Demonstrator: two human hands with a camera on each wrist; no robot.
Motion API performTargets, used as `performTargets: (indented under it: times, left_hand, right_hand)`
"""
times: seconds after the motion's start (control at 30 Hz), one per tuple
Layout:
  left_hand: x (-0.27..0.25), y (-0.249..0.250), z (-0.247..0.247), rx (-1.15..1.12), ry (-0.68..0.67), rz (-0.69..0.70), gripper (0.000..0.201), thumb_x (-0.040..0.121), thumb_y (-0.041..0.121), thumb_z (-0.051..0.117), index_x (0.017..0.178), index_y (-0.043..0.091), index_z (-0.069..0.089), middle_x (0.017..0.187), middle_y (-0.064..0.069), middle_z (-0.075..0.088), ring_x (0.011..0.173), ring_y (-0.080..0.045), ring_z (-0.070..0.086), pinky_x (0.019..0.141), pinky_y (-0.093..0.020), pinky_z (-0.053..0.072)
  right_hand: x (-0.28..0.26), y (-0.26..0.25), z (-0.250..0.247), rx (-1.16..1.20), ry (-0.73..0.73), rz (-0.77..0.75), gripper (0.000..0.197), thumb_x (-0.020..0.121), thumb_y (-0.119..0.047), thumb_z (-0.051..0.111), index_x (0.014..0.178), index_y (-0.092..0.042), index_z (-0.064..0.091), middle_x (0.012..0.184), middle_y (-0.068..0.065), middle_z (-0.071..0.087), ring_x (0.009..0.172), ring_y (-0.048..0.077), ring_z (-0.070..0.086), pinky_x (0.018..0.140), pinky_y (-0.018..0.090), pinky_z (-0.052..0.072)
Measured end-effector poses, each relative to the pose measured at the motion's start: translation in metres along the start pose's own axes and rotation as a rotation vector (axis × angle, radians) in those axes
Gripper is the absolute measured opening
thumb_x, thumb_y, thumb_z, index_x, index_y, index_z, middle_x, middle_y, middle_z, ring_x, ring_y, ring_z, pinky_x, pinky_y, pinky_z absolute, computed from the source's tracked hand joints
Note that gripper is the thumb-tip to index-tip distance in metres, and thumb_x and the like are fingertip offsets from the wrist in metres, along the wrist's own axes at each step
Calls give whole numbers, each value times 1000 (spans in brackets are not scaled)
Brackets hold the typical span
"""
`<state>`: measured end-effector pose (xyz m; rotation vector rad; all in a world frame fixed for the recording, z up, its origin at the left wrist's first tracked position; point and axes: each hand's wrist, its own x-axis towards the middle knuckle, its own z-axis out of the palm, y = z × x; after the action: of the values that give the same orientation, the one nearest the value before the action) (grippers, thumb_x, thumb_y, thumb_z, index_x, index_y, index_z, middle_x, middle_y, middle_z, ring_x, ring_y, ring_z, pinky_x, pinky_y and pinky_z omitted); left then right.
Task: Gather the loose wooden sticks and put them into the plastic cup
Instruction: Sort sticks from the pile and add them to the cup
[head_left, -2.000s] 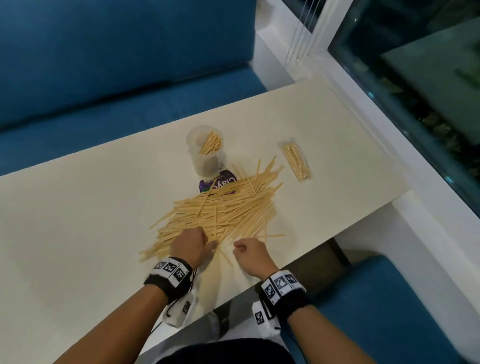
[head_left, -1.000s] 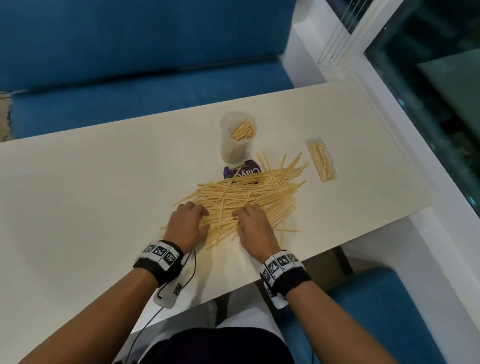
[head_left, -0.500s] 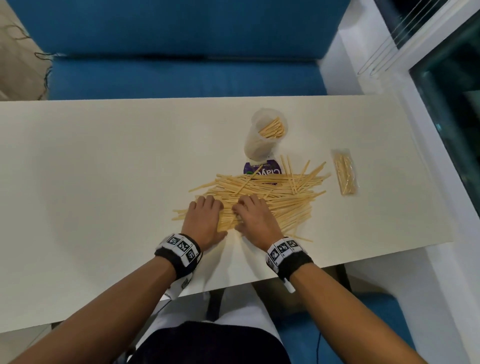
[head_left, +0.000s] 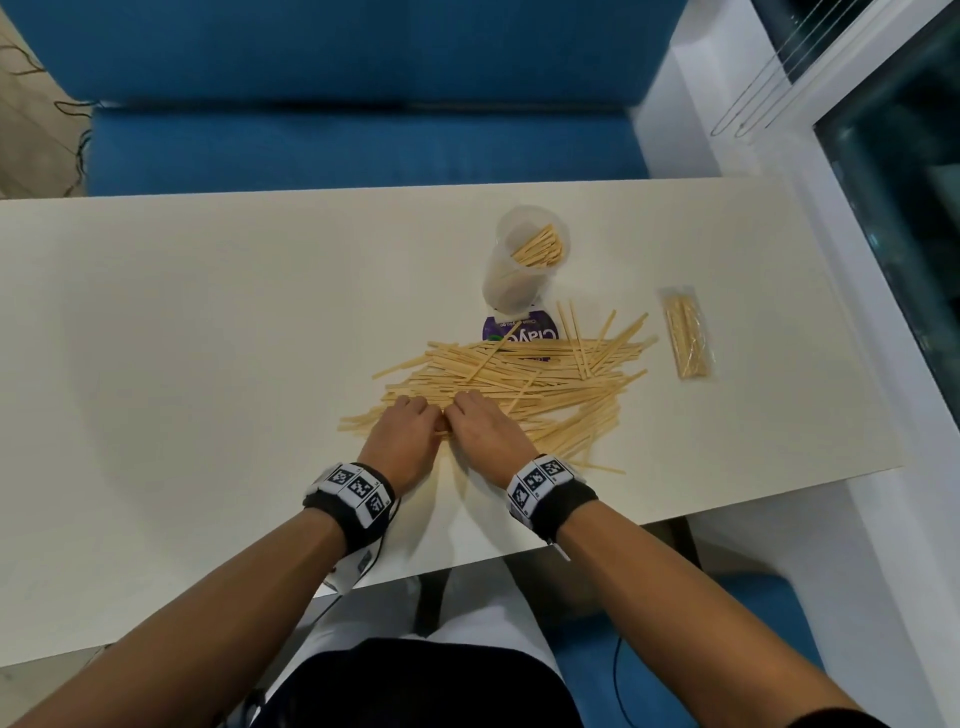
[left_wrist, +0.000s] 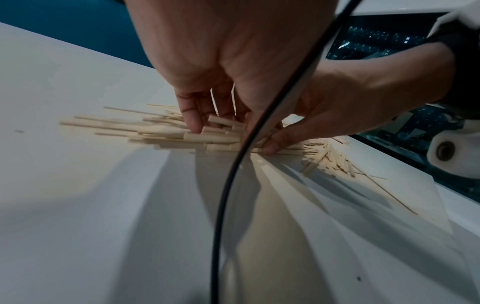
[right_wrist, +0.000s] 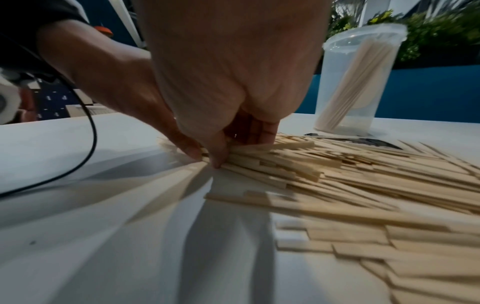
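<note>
Left hand (head_left: 402, 439) and right hand (head_left: 485, 434) side by side, fingers (left_wrist: 193, 121) pinching wooden sticks (head_left: 524, 382) near bench (head_left: 208, 338) front edge, bunching them for plastic cup (head_left: 522, 260).

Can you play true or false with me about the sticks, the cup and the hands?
1. The plastic cup is empty. False: a small bunch of sticks already stands in it.
2. Both hands are on the pile of sticks. True: the left hand and the right hand sit side by side on its near edge.
3. The cup has tipped over. False: it stands upright on the table.
4. A small clear packet of sticks lies to the right of the pile. True.
5. The right hand is lifting sticks over the cup. False: it is down on the pile, thumb and fingers closing around some sticks.
</note>
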<state>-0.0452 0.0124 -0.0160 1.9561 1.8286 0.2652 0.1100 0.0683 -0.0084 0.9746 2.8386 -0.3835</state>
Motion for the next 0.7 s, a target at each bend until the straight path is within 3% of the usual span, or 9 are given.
performTargets:
  times: [0.1, 0.17, 0.27, 0.37, 0.5, 0.7]
  left_hand:
    - [1, -3, -3, -43, 43, 3, 15, 79, 8, 79, 87, 6, 66, 82, -13, 64, 74, -35, 57, 66, -43, 48]
    - [1, -6, -4, -111, 63, -27, 21, 81, 10, 80, 95, 5, 66, 90, -13, 64, 80, -33, 58, 70, -43, 49]
    - [1, -14, -4, -145, 82, -39, 26, 78, 13, 84, 97, 4, 68, 92, -14, 61, 83, -34, 58, 71, -43, 52]
    - [2, -17, -4, -86, 91, 0, 19, 79, 13, 84, 90, 4, 70, 83, -14, 64, 78, -36, 59, 68, -44, 52]
    - [6, -15, -7, -6, 118, 94, 6, 80, 7, 80, 82, 8, 75, 70, -9, 66, 68, -34, 58, 62, -42, 51]
    - [7, -19, -5, -22, 136, 75, 8, 87, 22, 77, 92, 16, 77, 80, -4, 70, 78, -33, 61, 67, -43, 51]
  right_hand:
    - [1, -2, 1, -67, -66, -37, 28, 93, 2, 37, 106, -2, 62, 103, 17, 60, 99, 33, 54, 91, 44, 49]
    - [0, -2, 0, -60, -50, -28, 39, 87, 2, 27, 106, 0, 61, 102, 18, 59, 97, 34, 55, 87, 43, 50]
    - [-1, 0, 0, -87, -22, -44, 37, 86, 3, 30, 105, -1, 60, 103, 17, 58, 97, 32, 56, 85, 40, 51]
    - [1, 2, 2, -118, -24, -73, 32, 91, 2, 33, 106, -3, 60, 102, 15, 59, 96, 31, 56, 86, 39, 50]
    - [-1, 1, 4, -132, -36, -85, 38, 93, 1, 25, 113, -1, 58, 105, 17, 57, 99, 33, 53, 89, 42, 48]
    - [-2, 2, 4, -54, -30, -23, 34, 91, 2, 30, 108, -1, 59, 102, 18, 58, 95, 33, 54, 84, 42, 51]
